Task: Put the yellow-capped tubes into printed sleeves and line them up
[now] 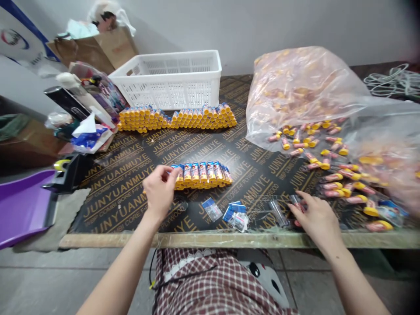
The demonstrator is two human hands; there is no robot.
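Note:
A stacked row of small tubes (203, 173) with blue-topped labels and yellow ends lies on the dark tabletop. My left hand (159, 190) is at the row's left end, its thumb and forefinger closed on a labelled tube (179, 175). Over by the front edge, my right hand (318, 221) has thumb and fingers about a clear plastic tube (297, 203). Another clear tube (278, 212) lies just left of it. Flat blue-and-clear labels (235, 215) lie between my hands, with a single label (211, 209) beside them.
Behind, more yellow-ended tubes (177, 119) are stacked against a white plastic basket (183, 83). A big clear bag (302, 83) spills loose pink tubes with yellow caps (341, 177) on the right. A purple dustpan (26, 205) is at left; the wooden table edge (210, 240) runs in front.

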